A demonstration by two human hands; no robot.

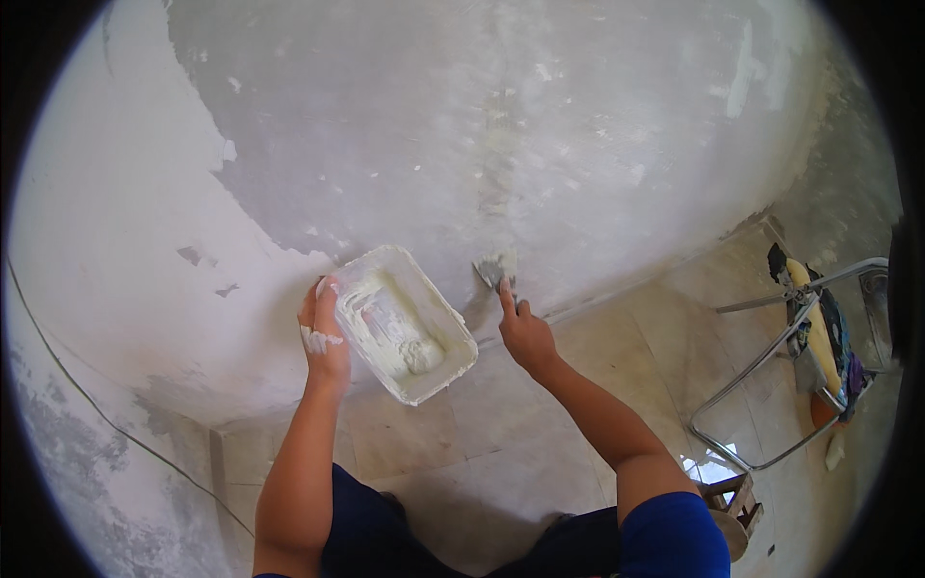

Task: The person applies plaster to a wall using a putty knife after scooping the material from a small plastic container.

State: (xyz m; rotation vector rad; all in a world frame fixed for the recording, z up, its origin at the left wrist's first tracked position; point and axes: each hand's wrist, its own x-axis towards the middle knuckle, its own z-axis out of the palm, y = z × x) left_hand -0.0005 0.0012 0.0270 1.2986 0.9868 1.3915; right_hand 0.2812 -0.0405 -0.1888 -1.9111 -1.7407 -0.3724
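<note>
The smeared left hand (326, 332) could slip, tipping the tub (441, 306); its fingers clasp the left side. The right hand's (528, 335) fingers grip the scraper (491, 272) (index extended) before the grey wall (385, 116). White paste (421, 355) coats the tub's inside, heaped at the lower end.

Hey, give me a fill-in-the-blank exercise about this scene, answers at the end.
The tub of whitish paste is in the person's ____ hand.
The right hand holds a scraper up to the ____, not the floor.
The right sleeve is coloured ____.
The metal frame stands on the picture's ____ side.
Answers: left; wall; blue; right.
</note>
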